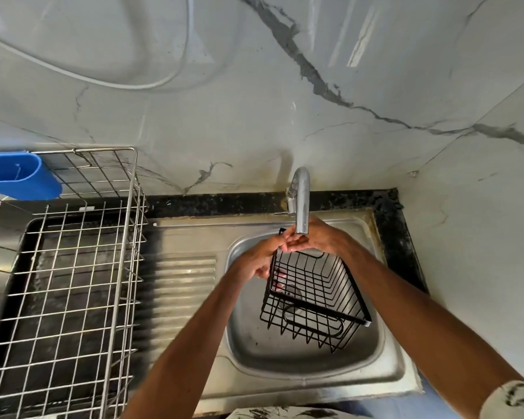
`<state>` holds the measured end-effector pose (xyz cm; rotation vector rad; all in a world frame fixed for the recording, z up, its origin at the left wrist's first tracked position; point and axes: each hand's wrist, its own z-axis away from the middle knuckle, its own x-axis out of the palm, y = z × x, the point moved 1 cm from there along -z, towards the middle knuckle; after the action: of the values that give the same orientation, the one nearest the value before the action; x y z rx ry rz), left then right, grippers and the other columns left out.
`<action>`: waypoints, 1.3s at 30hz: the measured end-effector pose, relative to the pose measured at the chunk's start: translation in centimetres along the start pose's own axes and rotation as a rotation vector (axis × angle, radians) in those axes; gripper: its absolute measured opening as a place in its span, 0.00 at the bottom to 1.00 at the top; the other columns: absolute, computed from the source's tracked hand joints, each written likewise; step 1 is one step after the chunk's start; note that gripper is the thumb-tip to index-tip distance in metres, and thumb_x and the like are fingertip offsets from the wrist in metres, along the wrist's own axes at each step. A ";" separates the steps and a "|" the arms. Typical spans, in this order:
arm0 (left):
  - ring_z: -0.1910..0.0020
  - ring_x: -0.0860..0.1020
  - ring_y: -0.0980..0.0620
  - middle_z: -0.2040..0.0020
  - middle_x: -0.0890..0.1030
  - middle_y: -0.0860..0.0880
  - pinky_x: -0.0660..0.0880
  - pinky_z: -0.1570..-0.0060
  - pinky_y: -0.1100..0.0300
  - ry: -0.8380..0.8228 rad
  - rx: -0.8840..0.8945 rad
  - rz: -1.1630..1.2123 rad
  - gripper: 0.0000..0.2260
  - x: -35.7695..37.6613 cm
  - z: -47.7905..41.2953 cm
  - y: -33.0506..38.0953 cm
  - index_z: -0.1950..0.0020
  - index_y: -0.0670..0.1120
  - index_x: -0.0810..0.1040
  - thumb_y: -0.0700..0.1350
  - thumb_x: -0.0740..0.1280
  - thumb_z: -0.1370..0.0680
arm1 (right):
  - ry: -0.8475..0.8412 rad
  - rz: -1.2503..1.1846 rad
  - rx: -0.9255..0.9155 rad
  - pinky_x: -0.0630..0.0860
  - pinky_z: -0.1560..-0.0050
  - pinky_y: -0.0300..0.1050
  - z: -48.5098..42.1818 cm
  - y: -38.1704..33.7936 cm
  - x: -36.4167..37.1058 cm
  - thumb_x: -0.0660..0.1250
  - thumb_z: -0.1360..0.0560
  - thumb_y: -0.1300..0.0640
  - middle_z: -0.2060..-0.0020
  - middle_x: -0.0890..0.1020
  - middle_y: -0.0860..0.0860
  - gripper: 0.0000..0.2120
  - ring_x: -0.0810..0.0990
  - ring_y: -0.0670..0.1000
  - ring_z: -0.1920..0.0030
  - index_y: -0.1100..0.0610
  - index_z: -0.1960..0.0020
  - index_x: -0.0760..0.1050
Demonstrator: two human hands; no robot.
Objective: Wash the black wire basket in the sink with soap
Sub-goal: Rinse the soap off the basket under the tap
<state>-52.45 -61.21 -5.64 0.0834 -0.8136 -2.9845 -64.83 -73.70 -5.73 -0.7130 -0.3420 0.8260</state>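
- The wall [254, 101] of grey-veined marble tiles stands behind the tap [301, 204]. A white cable [103, 81] loops over it, up and left of the tap.
- A black stone counter [218, 204] runs along the tap's base. The steel sink [285, 367] is set into it, with the ribbed drainboard [182, 279] to the left of the tap and the bowl under it.
- Far left of the tap stands a steel wire dish rack [73, 267], with a blue plastic holder [18, 175] at its back corner.
- The black wire basket [315, 297] is tilted over the sink bowl, just below the tap, with its top corner close to the spout.
- The left hand [263, 258], below and left of the tap, grips the basket's left rim, with the fingers curled round the wire.
- The right hand [315, 237] is directly under the spout, with its fingers reaching to the basket's top corner. The spout covers part of it, so I cannot tell if it holds the wire.
- The drain [294, 293] shows only partly through the mesh. The rack and the holder are cut off at the left edge.
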 end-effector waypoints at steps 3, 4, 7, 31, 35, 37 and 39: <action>0.61 0.75 0.50 0.54 0.75 0.46 0.73 0.64 0.63 0.040 0.041 -0.017 0.21 -0.8 1.2 0.4 0.31 0.46 0.72 0.54 0.62 0.21 | -0.077 0.192 0.112 0.82 0.43 0.51 -0.4 1.8 -0.7 0.63 0.19 0.67 0.47 0.85 0.61 0.10 0.86 0.56 0.46 0.67 0.42 0.80; 0.68 0.71 0.53 0.58 0.72 0.47 0.68 0.70 0.64 0.057 0.046 -0.040 0.18 -1.1 1.2 0.2 0.33 0.46 0.72 0.53 0.61 0.19 | -0.090 0.297 0.155 0.82 0.43 0.49 -0.3 2.3 -0.9 0.61 0.20 0.69 0.46 0.86 0.58 0.12 0.86 0.53 0.46 0.65 0.42 0.81; 0.71 0.62 0.55 0.50 0.70 0.46 0.64 0.70 0.62 0.071 0.098 -0.091 0.13 -0.8 1.3 0.4 0.35 0.46 0.73 0.51 0.59 0.16 | -0.079 0.511 0.243 0.82 0.45 0.47 -0.7 2.9 -0.7 0.59 0.22 0.72 0.47 0.86 0.55 0.16 0.86 0.50 0.46 0.62 0.43 0.82; 0.63 0.73 0.51 0.57 0.71 0.49 0.64 0.67 0.62 -0.007 0.094 -0.137 0.09 -1.5 -0.3 1.3 0.44 0.52 0.75 0.53 0.63 0.22 | 0.229 0.669 -0.456 0.83 0.50 0.52 -2.4 1.0 -2.3 0.82 0.39 0.38 0.55 0.87 0.52 0.29 0.86 0.50 0.55 0.57 0.49 0.84; 0.54 0.74 0.46 0.48 0.77 0.45 0.72 0.60 0.57 -0.002 0.064 -0.119 0.22 -1.5 -1.3 0.6 0.37 0.49 0.77 0.57 0.66 0.28 | -0.027 0.522 -0.346 0.84 0.58 0.51 -2.4 0.3 -1.4 0.81 0.31 0.51 0.62 0.87 0.57 0.18 0.87 0.56 0.61 0.64 0.51 0.83; 0.54 0.73 0.45 0.51 0.73 0.46 0.73 0.58 0.53 0.030 0.047 -0.086 0.24 -2.2 -1.8 0.0 0.40 0.51 0.78 0.59 0.67 0.33 | -0.059 0.344 -0.308 0.81 0.58 0.53 -2.3 1.0 -1.5 0.78 0.27 0.57 0.61 0.84 0.65 0.15 0.85 0.61 0.62 0.70 0.53 0.81; 0.54 0.73 0.45 0.57 0.69 0.49 0.73 0.57 0.49 0.038 0.046 -0.064 0.22 -3.0 -2.4 -0.9 0.46 0.53 0.79 0.61 0.67 0.35 | -0.078 0.331 -0.284 0.81 0.56 0.54 -2.2 2.3 -2.3 0.75 0.24 0.59 0.60 0.85 0.66 0.12 0.85 0.62 0.61 0.69 0.53 0.82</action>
<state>-49.36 -61.47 -8.09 0.1705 -0.8924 -3.0136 -66.38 -75.34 -8.93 -1.0215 -0.4231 1.1338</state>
